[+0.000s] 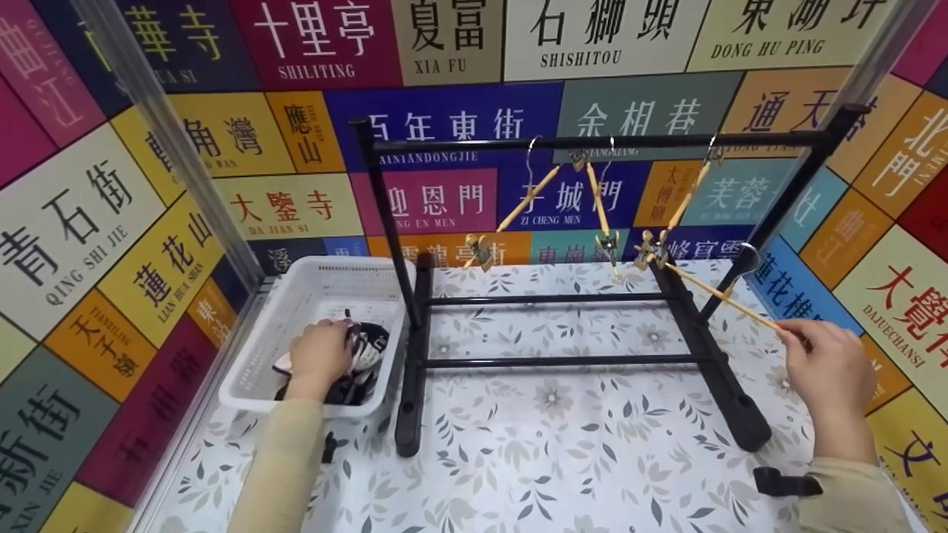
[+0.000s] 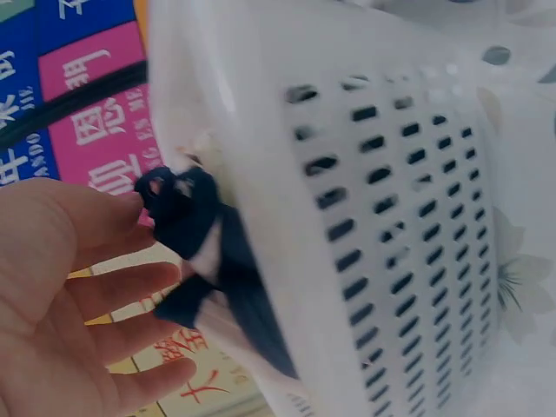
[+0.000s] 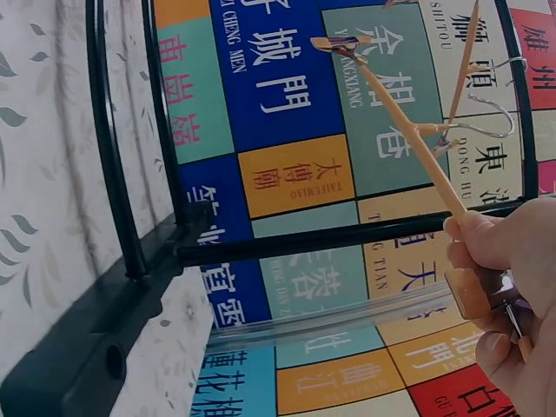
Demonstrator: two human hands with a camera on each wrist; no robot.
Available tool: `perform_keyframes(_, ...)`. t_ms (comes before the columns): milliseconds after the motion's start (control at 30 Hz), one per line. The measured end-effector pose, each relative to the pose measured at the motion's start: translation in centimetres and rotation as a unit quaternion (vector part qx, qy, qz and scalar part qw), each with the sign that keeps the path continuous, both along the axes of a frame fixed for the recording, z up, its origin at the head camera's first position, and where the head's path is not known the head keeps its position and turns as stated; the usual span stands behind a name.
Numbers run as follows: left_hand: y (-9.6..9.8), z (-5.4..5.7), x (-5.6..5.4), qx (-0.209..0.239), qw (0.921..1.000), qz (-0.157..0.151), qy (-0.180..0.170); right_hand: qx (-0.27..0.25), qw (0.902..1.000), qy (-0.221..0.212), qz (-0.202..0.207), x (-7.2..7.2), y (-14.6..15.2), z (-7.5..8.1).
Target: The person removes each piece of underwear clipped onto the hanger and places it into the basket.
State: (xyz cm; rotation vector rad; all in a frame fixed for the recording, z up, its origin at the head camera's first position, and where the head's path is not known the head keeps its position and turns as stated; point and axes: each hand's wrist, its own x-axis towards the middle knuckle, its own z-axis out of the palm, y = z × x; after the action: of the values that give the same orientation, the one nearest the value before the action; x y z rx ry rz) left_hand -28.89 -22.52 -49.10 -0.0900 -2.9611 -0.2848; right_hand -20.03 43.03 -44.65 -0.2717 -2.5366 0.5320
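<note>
My left hand (image 1: 321, 359) reaches into a white plastic basket (image 1: 244, 348) and pinches a bunched dark blue and white cloth (image 2: 248, 287). In the left wrist view its other fingers (image 2: 143, 291) are spread beside the cloth. My right hand (image 1: 833, 366) holds one end of a light brown clip hanger (image 1: 726, 296), at the right of the black rack (image 1: 622, 141). The hanger slants up to the left, its metal hook (image 3: 491, 122) off the top bar. A clip (image 3: 469, 294) lies by the right fingers. The cloth's full shape is hidden.
Several more clip hangers (image 1: 598, 200) hang from the rack's top bar by metal hooks. Black feet (image 1: 411, 414) support the rack on a leaf-patterned surface (image 1: 552, 444). Small black pieces (image 1: 789, 483) lie near the right forearm. Panels with printed signs (image 1: 437, 200) enclose the back and sides.
</note>
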Motion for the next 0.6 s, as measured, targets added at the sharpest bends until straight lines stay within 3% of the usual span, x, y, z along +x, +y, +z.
perform_keyframes(300,1.8,1.0,1.6,0.025,0.9953,-0.065,0.068,0.012,0.9994,-0.011,-0.032,-0.3,0.6,2.2)
perform_keyframes(600,3.4,1.1,2.5,0.033,0.9900,-0.095,0.099,0.020,0.9971,-0.043,-0.060,-0.8,1.1,4.3)
